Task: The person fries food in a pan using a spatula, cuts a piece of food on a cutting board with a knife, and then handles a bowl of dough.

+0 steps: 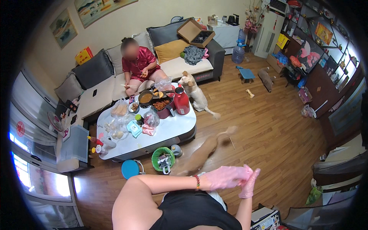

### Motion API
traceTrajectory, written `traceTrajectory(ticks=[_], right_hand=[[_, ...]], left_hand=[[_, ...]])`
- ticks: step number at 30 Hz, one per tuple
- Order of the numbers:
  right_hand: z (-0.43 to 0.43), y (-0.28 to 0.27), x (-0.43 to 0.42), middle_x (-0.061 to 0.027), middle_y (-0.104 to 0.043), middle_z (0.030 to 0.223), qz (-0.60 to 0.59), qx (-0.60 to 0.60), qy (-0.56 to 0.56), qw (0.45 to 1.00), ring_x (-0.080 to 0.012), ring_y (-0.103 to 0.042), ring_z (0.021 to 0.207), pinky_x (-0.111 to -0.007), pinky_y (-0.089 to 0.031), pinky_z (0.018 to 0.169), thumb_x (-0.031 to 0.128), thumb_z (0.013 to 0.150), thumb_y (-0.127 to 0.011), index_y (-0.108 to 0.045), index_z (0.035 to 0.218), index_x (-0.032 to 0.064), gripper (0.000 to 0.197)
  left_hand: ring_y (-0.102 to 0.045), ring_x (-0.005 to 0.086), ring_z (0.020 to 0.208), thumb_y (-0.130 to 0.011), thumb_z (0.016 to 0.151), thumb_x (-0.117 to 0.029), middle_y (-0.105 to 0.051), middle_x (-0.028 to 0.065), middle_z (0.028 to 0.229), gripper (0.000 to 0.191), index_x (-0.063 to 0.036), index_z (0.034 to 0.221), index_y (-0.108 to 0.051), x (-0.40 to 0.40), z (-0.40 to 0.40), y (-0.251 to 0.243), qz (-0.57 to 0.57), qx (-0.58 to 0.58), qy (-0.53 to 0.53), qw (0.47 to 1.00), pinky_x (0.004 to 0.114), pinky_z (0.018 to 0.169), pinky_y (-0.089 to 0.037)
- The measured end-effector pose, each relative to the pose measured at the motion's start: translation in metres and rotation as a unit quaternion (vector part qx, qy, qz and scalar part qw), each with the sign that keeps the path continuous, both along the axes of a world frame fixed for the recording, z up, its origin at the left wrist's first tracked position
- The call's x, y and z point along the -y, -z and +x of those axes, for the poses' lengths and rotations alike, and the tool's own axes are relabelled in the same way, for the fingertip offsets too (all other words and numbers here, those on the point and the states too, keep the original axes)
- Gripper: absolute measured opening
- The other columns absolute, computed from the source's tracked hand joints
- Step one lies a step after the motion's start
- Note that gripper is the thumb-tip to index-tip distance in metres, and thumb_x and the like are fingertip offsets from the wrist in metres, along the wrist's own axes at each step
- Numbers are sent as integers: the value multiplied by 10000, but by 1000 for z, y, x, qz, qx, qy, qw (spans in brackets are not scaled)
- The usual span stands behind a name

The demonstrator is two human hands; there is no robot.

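My left hand (pixel 224 178) and my right hand (pixel 249 184) both wear thin pink disposable gloves. They meet in front of my body, to the right, with the left fingers against the right hand. Whether anything lies between them is hidden. A beaded bracelet (pixel 197 182) circles my left wrist. Just beyond the hands, a tan dog (pixel 201 151), blurred by motion, is on the wooden floor (pixel 267 138). A green-lined trash bin (pixel 163 149) holding wrappers stands further left, beside a blue round stool (pixel 130 169).
A marble-look coffee table (pixel 172 130) carries food bags, a pan (pixel 146 98), a pot basket of food (pixel 161 105) and a red thermos jug (pixel 181 100). A person (pixel 141 61) with chopsticks sits on the sofa (pixel 96 105). A cream dog (pixel 197 93) sits beside the table.
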State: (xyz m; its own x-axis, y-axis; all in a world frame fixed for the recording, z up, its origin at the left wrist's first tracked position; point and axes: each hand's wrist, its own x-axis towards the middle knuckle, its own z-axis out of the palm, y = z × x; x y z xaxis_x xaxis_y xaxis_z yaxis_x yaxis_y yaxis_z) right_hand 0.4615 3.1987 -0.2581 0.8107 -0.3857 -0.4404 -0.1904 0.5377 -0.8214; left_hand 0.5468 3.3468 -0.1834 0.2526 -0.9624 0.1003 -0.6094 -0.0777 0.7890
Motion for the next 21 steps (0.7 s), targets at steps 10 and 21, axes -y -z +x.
traceTrajectory(ticks=[10,21], right_hand=[[28,-15,31,-59,-577,869,-59,24,66,996,-110,-544,688,-215,-419,552,461,867,-451,-515,1037,-4,499],[153,-51,116,-130,-475,1166,179,157,-26,971,-232,-426,1125,-337,-355,916,570,831,-399,-329,1308,71,694]], left_hand=[[-526,351,787,-424,821,-233,-454,211,988,220,-22,879,-454,110,25,24,-88,41,-122,988,391,611,-453],[-571,128,777,-514,866,-217,-589,67,970,312,-40,1123,-531,160,123,123,-209,-396,-288,847,252,649,-496]])
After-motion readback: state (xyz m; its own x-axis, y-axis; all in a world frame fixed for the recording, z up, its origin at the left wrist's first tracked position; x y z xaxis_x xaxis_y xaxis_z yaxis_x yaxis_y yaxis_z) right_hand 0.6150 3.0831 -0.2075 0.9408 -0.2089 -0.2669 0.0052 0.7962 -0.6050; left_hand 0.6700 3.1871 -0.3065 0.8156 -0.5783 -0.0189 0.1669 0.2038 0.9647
